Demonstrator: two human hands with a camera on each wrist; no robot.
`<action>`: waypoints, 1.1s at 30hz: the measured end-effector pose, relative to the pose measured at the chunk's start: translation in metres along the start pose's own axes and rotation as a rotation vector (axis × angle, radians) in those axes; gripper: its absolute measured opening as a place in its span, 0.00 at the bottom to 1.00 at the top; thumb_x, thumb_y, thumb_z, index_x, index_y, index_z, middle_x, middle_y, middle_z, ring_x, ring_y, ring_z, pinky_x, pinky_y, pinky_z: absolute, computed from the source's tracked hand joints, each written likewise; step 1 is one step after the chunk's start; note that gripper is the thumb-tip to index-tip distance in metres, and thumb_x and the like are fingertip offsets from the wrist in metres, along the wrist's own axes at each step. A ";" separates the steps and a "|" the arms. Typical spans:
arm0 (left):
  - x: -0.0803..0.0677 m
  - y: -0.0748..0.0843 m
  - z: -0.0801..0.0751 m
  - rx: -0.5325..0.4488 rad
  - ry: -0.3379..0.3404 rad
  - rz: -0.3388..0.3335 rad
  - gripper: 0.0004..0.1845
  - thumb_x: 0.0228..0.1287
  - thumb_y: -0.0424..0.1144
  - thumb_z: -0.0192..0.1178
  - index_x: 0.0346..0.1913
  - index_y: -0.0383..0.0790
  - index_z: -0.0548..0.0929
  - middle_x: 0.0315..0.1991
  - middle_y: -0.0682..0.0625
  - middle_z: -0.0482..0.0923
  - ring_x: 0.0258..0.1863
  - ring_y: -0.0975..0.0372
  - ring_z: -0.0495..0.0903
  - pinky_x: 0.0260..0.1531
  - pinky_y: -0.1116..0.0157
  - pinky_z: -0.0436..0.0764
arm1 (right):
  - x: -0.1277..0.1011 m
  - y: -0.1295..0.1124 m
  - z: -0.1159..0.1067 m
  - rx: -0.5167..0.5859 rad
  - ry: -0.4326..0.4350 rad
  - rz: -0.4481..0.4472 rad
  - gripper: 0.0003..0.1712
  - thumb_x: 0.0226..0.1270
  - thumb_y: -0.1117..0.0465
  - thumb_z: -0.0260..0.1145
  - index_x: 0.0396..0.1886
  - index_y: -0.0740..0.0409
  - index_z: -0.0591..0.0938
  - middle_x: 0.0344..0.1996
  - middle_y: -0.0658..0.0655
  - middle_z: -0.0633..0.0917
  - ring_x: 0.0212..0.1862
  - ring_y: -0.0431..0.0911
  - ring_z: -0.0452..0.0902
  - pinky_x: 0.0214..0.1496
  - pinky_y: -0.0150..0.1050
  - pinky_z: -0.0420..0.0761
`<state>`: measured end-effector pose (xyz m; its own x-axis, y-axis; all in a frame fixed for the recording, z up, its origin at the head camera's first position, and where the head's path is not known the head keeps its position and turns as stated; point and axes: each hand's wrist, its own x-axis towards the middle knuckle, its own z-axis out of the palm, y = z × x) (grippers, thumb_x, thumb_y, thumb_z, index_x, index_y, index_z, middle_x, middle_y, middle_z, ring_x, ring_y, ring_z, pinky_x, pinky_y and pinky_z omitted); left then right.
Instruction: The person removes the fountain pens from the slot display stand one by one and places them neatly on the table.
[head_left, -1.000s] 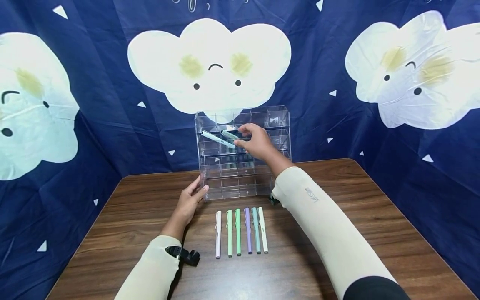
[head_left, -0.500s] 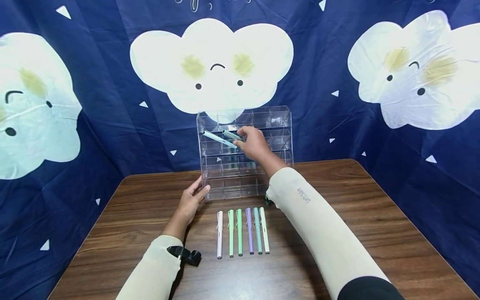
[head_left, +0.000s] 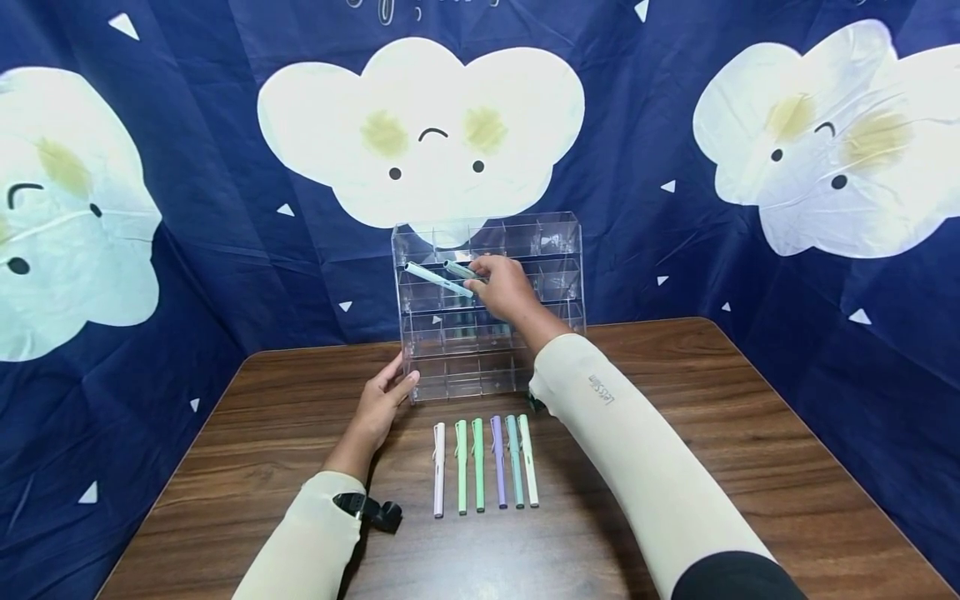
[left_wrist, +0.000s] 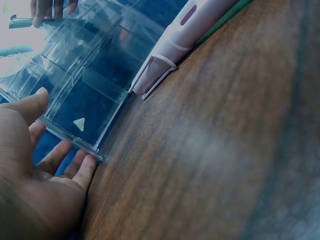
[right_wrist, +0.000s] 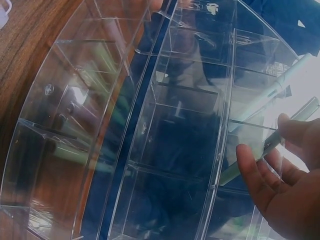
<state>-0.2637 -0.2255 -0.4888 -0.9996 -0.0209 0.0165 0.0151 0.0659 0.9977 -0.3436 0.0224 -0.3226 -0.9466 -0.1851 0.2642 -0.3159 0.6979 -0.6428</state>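
A clear acrylic pen rack (head_left: 461, 387) with tiered compartments stands at the table's back. At its lower left edge, my left hand (head_left: 380, 408) grips the side, thumb in front and fingers behind, as the left wrist view (left_wrist: 55, 180) also shows. My right hand (head_left: 506, 287) reaches to an upper tier and pinches a grey-green pen (right_wrist: 302, 111) that slants into a compartment. Left of it, a pale blue pen (head_left: 435, 278) leans in the same tier. In front of the rack lies a row of capped pens: pale pink (head_left: 438, 471), green (head_left: 479, 467), purple (head_left: 498, 462), teal (head_left: 514, 462) and cream (head_left: 528, 462).
The brown wood-grain table (head_left: 285, 433) extends to both sides of the rack. Close behind hangs a dark blue cloth (head_left: 210, 208) with white cloud shapes. A black wrist camera (head_left: 384, 515) sits on the left forearm.
My right hand has shifted slightly down and left with the grey-green pen. The left hand has stayed on the rack, and the row of pens has not moved.
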 end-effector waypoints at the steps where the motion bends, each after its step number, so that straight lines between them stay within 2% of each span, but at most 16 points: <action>1: 0.000 0.000 0.000 0.002 0.001 0.001 0.36 0.82 0.36 0.62 0.87 0.48 0.64 0.84 0.36 0.66 0.80 0.49 0.67 0.53 0.84 0.79 | 0.000 0.000 0.000 -0.007 0.001 0.000 0.22 0.81 0.52 0.70 0.69 0.52 0.85 0.67 0.57 0.87 0.70 0.53 0.81 0.69 0.52 0.84; 5: 0.000 -0.001 0.001 0.003 0.000 0.004 0.36 0.82 0.36 0.62 0.87 0.47 0.63 0.84 0.35 0.65 0.81 0.49 0.66 0.53 0.85 0.78 | -0.001 -0.002 0.000 0.007 0.018 0.002 0.20 0.81 0.53 0.70 0.66 0.53 0.87 0.63 0.57 0.89 0.66 0.53 0.84 0.66 0.51 0.85; 12: 0.000 -0.001 0.001 0.002 0.005 0.008 0.36 0.82 0.36 0.63 0.86 0.46 0.64 0.83 0.35 0.66 0.81 0.48 0.67 0.53 0.85 0.78 | -0.002 -0.008 -0.006 0.099 0.029 0.005 0.16 0.82 0.57 0.69 0.63 0.54 0.88 0.57 0.57 0.91 0.53 0.50 0.86 0.53 0.47 0.86; 16: 0.001 0.000 0.002 -0.002 -0.005 0.011 0.36 0.82 0.37 0.63 0.87 0.46 0.64 0.84 0.35 0.65 0.81 0.48 0.67 0.54 0.85 0.78 | -0.003 -0.011 -0.012 0.119 0.062 -0.016 0.15 0.82 0.58 0.69 0.61 0.54 0.89 0.54 0.56 0.92 0.52 0.49 0.86 0.52 0.46 0.85; 19: 0.001 0.000 0.001 -0.009 -0.003 0.012 0.36 0.82 0.36 0.63 0.86 0.46 0.64 0.83 0.34 0.66 0.81 0.48 0.67 0.54 0.85 0.78 | -0.004 -0.013 -0.015 0.142 0.071 -0.037 0.14 0.82 0.57 0.68 0.61 0.53 0.89 0.53 0.55 0.91 0.48 0.49 0.85 0.50 0.46 0.84; 26: 0.001 0.000 0.000 -0.002 -0.010 0.012 0.36 0.82 0.36 0.62 0.87 0.47 0.64 0.84 0.35 0.65 0.81 0.49 0.67 0.54 0.86 0.77 | -0.010 -0.021 -0.020 0.225 0.080 -0.077 0.14 0.82 0.57 0.68 0.61 0.53 0.89 0.56 0.57 0.89 0.34 0.50 0.83 0.37 0.43 0.83; 29: 0.000 0.001 0.000 -0.002 -0.010 0.009 0.36 0.82 0.36 0.62 0.87 0.46 0.64 0.84 0.35 0.65 0.81 0.48 0.67 0.54 0.86 0.77 | -0.011 -0.024 -0.022 0.226 0.106 -0.111 0.16 0.81 0.57 0.69 0.63 0.54 0.88 0.55 0.56 0.90 0.35 0.48 0.83 0.39 0.42 0.83; 31: 0.000 0.001 0.000 -0.002 -0.012 0.008 0.36 0.82 0.36 0.63 0.87 0.46 0.63 0.84 0.35 0.64 0.81 0.48 0.66 0.54 0.86 0.77 | -0.011 -0.026 -0.023 0.235 0.124 -0.138 0.16 0.80 0.58 0.70 0.62 0.54 0.89 0.52 0.57 0.90 0.34 0.48 0.83 0.40 0.42 0.84; 33: 0.000 0.002 -0.001 -0.004 -0.015 0.008 0.36 0.82 0.36 0.63 0.87 0.46 0.63 0.84 0.35 0.64 0.82 0.48 0.66 0.54 0.86 0.77 | -0.012 -0.028 -0.026 0.240 0.137 -0.159 0.14 0.80 0.59 0.71 0.60 0.55 0.89 0.50 0.57 0.90 0.38 0.50 0.86 0.42 0.43 0.87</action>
<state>-0.2635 -0.2261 -0.4872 -0.9997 -0.0056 0.0239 0.0235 0.0620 0.9978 -0.3218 0.0228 -0.2894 -0.8715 -0.1727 0.4590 -0.4813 0.4813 -0.7326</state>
